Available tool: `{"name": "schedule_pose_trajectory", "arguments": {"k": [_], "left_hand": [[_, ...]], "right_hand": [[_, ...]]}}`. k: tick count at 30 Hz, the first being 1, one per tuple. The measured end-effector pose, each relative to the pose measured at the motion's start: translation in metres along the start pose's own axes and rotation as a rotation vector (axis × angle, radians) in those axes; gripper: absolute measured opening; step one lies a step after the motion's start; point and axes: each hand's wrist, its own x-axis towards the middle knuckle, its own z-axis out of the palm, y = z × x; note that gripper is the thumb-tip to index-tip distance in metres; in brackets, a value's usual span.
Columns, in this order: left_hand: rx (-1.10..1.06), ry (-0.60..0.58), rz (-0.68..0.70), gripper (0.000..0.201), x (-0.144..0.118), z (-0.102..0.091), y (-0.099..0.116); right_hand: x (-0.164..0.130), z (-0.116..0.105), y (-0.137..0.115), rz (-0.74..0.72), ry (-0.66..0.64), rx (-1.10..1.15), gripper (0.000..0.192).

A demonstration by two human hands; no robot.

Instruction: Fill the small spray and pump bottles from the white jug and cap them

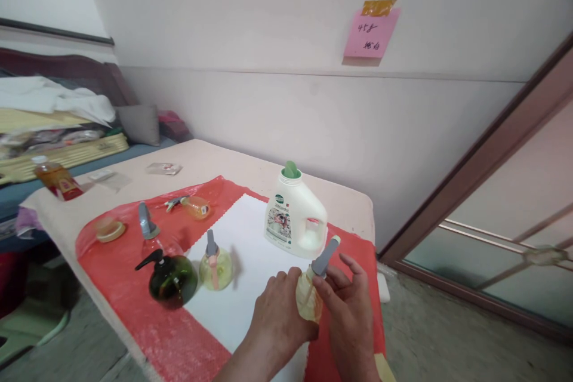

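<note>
Head view — small yellowish spray bottle (308,301), grey nozzle up, held over the white sheet (250,262) near its front edge. Left hand (277,316) closed round the bottle's body; right hand (351,310) gripping its neck. White detergent jug (295,218) stands on the sheet's far side — dark green pump bottle (172,277) at its left edge.

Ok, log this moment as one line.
left hand: grips yellow spray bottle | right hand: at grey sprayer head | detergent jug: upright behind

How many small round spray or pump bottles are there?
4: one held in both hands, a yellow-green one on the white sheet, a dark green pump bottle and a clear one behind it.
</note>
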Motion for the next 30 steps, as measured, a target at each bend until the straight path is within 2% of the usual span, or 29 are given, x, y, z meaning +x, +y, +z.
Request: {"name": "schedule_pose_trajectory", "arguments": {"k": [3,8,12,14,16,18,19,22,24,26,30], "left_hand": [[-0.02,0.006,-0.01,0.06,0.0,0.001,0.002],[0.018,0.064,0.008,0.056,-0.004,0.0,0.006],[0.008,0.064,0.004,0.051,-0.004,-0.001,0.005],[-0.054,0.051,0.032,0.055,-0.004,-0.005,0.003],[-0.175,0.023,0.075,0.07,-0.006,-0.011,0.001],[-0.351,-0.038,0.11,0.084,-0.008,-0.018,0.0],[-0.438,-0.083,0.12,0.085,-0.008,-0.022,0.0],[-0.669,-0.208,0.16,0.067,-0.01,-0.026,0.001],[-0.766,-0.232,0.179,0.059,-0.01,-0.023,0.003],[-0.766,-0.185,0.173,0.06,-0.011,-0.017,0.006],[-0.586,-0.055,0.113,0.065,-0.013,-0.01,0.015]], "right_hand": [[0.0,-0.001,0.004,0.008,0.029,0.004,0.049],[0.003,-0.002,0.0,0.114,-0.088,-0.086,0.032],[0.003,-0.004,-0.004,0.092,-0.164,-0.209,0.023],[0.005,-0.008,-0.005,0.109,-0.257,-0.203,0.024],[0.01,-0.015,-0.005,0.134,-0.378,-0.169,0.026],[0.016,-0.024,-0.006,0.158,-0.464,-0.092,0.027],[0.019,-0.028,-0.007,0.171,-0.483,-0.04,0.028],[0.024,-0.033,-0.013,0.208,-0.437,0.096,0.032],[0.023,-0.03,-0.018,0.234,-0.382,0.138,0.034],[0.02,-0.024,-0.022,0.257,-0.348,0.152,0.034],[0.015,-0.017,-0.023,0.208,-0.25,0.12,0.027]]}}
